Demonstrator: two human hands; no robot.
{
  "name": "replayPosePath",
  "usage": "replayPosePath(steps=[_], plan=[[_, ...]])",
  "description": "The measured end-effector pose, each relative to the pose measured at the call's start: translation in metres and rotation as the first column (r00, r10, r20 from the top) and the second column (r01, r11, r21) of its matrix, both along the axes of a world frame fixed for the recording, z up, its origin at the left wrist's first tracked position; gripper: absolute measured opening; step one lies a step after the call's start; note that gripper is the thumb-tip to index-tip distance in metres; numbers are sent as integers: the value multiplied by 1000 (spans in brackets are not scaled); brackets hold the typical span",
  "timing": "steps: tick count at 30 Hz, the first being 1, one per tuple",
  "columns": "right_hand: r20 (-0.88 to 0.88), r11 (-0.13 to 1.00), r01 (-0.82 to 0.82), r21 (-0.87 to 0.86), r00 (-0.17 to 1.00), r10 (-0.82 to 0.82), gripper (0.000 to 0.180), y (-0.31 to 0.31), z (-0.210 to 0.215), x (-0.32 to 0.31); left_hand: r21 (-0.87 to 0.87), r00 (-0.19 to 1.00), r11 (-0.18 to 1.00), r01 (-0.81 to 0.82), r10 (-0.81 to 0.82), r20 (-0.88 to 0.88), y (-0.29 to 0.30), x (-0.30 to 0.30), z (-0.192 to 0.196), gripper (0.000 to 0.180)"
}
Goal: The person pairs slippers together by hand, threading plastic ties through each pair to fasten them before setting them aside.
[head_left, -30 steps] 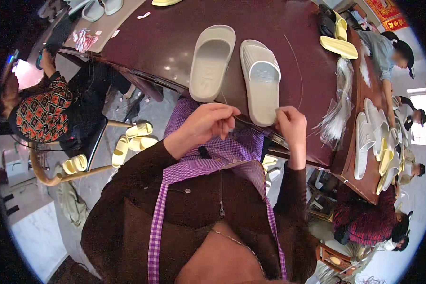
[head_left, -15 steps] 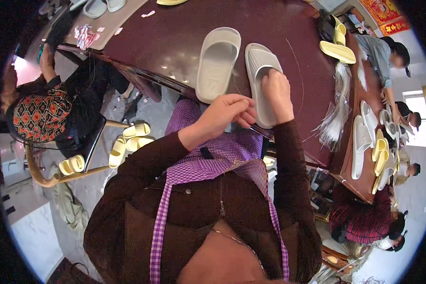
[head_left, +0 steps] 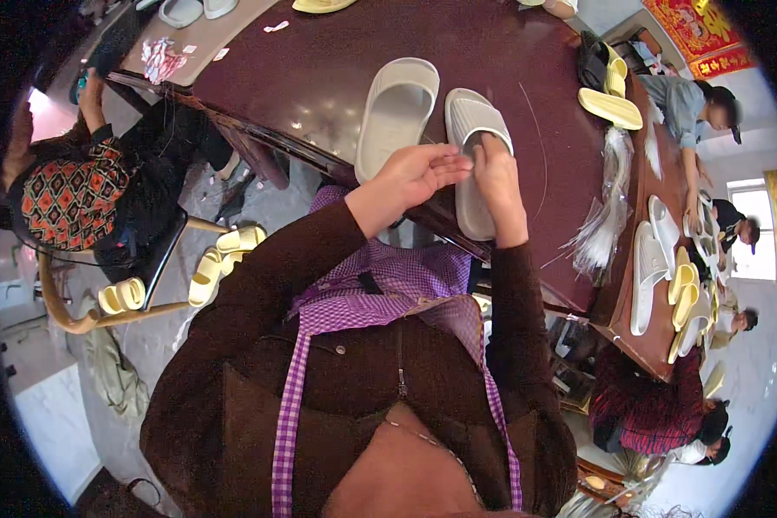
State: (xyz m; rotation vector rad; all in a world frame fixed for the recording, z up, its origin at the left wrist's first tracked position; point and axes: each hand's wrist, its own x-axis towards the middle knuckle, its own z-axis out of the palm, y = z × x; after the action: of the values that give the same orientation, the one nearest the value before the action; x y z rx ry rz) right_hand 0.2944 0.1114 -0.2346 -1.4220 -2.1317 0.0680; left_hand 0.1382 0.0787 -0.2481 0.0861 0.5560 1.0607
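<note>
Right grip (head_left: 499, 181) curls at a slipper (head_left: 471, 198), any hold hidden; left grip (head_left: 419, 175) is loosely open beside it. On the counter (head_left: 319, 82), white strands (head_left: 594, 249) poke from a clear bag (head_left: 615, 177).

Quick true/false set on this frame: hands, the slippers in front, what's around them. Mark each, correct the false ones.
1. The right hand is at the strap opening of the right slipper. True.
2. The left hand is inside the left slipper's strap. False: it is beside the right hand, near that slipper's near end.
3. Both slippers in front of the wearer are pale grey. True.
4. The bundle of white strands lies left of both slippers. False: it lies to their right.
5. The apron is plain green. False: purple-and-white check.
</note>
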Motion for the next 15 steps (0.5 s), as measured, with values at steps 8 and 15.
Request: replayPosePath(steps=[8,15], plan=[[-224,998,4,-61,974,-18,17,5,34,30,-26,1000,1000,-8,8,-4,22,6,-8,16],[-4,967,135,-217,990,-139,30,120,17,50,-12,995,997,82,-82,-52,35,-4,-6,16]])
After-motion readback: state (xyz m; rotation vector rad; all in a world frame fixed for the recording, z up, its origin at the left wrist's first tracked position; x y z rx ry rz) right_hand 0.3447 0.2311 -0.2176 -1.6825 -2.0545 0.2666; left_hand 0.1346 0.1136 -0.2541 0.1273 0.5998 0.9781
